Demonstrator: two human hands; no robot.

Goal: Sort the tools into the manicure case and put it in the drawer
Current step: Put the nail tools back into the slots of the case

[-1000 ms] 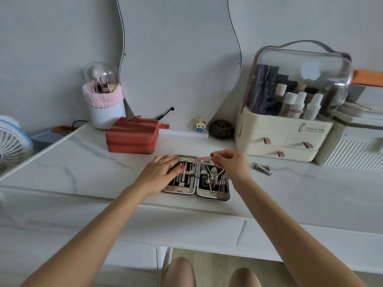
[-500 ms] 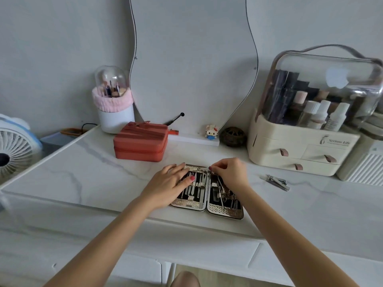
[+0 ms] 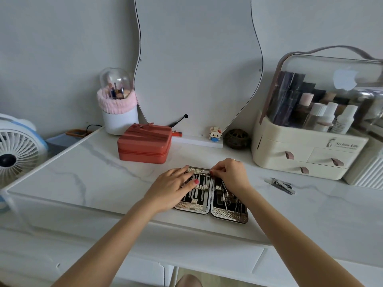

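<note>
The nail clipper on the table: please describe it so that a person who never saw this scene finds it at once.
Start at the cream cosmetics box with the clear lid, at the right of the white marble table. Just in front of its lowest drawer lies the nail clipper, flat on the tabletop. It is the only metal tool outside the open manicure case, apart from both hands.

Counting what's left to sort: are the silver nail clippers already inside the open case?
No, the silver nail clippers lie on the white marble table.

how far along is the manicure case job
Done: most tools sit in the open manicure case. In hand: left hand rests on it, right hand pinches a tool at its top edge. Left: nail clippers lie loose on the table; closing, drawer.
</note>
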